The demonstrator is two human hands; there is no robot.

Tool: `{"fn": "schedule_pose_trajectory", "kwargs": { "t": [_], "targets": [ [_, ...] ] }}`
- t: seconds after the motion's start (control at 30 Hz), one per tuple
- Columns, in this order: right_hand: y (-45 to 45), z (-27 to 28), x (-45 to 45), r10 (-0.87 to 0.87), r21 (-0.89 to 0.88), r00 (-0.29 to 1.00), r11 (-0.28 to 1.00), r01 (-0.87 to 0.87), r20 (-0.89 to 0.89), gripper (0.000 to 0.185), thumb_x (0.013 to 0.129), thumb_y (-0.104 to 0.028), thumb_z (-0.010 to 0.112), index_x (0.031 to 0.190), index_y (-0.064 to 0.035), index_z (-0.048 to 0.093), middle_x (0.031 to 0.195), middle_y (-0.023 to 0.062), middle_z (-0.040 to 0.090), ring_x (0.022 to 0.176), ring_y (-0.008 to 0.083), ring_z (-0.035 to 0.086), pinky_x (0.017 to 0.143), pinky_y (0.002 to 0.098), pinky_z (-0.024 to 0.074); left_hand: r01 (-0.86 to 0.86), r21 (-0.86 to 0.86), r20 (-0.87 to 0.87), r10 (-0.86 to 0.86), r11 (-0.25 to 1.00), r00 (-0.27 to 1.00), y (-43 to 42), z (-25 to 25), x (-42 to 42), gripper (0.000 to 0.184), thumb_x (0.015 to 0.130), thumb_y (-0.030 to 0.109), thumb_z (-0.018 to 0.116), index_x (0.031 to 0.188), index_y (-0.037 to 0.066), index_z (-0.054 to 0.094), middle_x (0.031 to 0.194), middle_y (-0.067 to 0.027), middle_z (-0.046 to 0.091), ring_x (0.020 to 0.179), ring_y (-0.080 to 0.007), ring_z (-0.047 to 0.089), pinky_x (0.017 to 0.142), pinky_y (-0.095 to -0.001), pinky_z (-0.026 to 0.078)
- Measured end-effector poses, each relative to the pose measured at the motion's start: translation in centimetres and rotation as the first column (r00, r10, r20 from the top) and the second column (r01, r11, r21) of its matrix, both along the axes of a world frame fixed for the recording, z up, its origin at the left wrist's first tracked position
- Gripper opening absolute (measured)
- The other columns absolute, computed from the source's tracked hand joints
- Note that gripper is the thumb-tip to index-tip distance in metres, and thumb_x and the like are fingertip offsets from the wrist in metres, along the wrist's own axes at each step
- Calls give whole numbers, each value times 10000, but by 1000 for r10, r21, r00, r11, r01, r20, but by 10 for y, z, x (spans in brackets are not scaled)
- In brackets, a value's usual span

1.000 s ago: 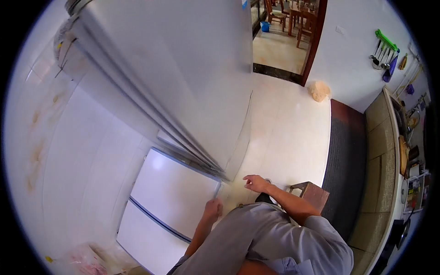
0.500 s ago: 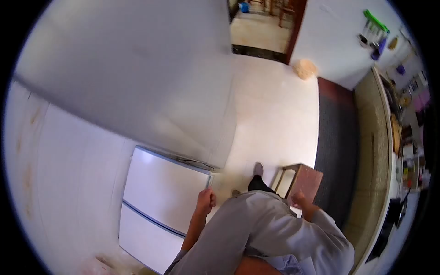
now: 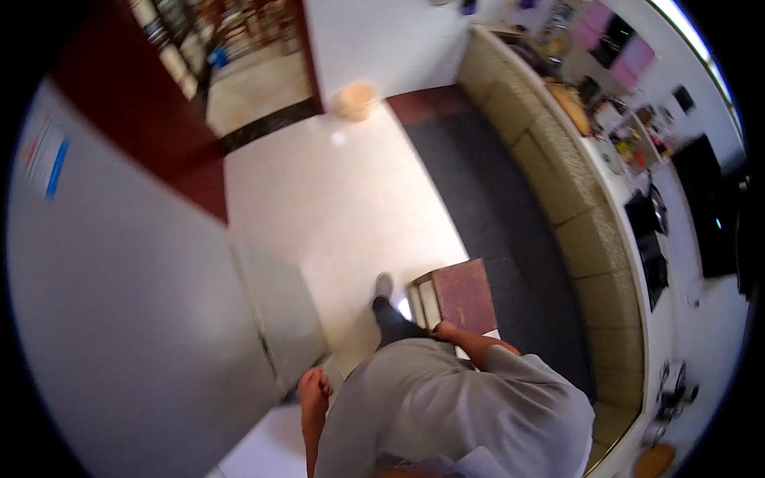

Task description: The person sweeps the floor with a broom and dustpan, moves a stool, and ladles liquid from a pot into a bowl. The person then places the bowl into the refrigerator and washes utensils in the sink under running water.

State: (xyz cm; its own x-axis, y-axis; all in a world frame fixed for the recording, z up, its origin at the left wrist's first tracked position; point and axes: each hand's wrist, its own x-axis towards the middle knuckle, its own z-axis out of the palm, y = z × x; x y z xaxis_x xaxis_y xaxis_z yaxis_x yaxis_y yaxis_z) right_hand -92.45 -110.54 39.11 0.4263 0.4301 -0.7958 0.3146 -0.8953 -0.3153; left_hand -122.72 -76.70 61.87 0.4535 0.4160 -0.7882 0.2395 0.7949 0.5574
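My left hand (image 3: 315,384) hangs low beside my trousers, its fingers curled into a loose fist with nothing visible in them. It is nearest to the lower corner of the big grey fridge-like panel (image 3: 151,295) and a white low cabinet (image 3: 267,446). My right hand (image 3: 446,330) hangs in front of my right thigh, its fingers drawn together, and nothing shows in it. In the view it overlaps the near edge of a wooden stool (image 3: 466,295) with a reddish-brown top; I cannot tell whether they touch.
A pale floor leads to a doorway (image 3: 267,123) with a dark sill. A tan basket (image 3: 355,102) stands by the wall. A dark mat (image 3: 494,199) runs along the kitchen counter (image 3: 570,239) on the right, which carries pans and several small items. My shoe (image 3: 384,284) is on the floor.
My view has turned to the right, so the doorway, stool and counter sit further left. The white low cabinet is mostly out of view. Both hands stay low and closed.
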Motion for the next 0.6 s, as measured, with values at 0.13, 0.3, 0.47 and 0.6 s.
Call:
{"fn": "schedule_pose_trajectory", "kwargs": {
  "t": [0.13,0.3,0.47,0.6],
  "targets": [
    [29,16,74,-309,-27,947,951,308,-90,314,855,-256,629,1002,0,737,816,189,723,702,283,715,664,397,576,140,64,-11,-139,988,990,45,-1,63,186,1037,245,480,979,76,534,639,-12,444,492,-143,411,467,-314,364],
    [69,48,185,-619,158,758,743,650,-208,317,870,-209,592,1055,20,711,758,177,716,588,245,692,577,372,571,234,92,-123,-223,968,967,95,13,209,249,1054,302,438,954,86,514,628,-12,445,483,-145,415,451,-314,362],
    [61,75,270,-717,374,691,617,693,-97,344,869,-206,617,1104,35,685,782,157,721,624,208,688,580,366,565,270,164,-51,-265,949,963,116,48,387,331,1046,349,443,838,94,480,598,-8,426,458,-141,401,411,-316,350],
    [28,59,296,-910,329,358,279,902,-210,320,900,-158,600,1155,25,661,918,148,712,683,221,682,581,343,578,505,290,-105,-498,813,861,136,30,493,363,1036,340,444,776,87,466,557,-11,412,418,-142,387,385,-304,341]
  ]
}}
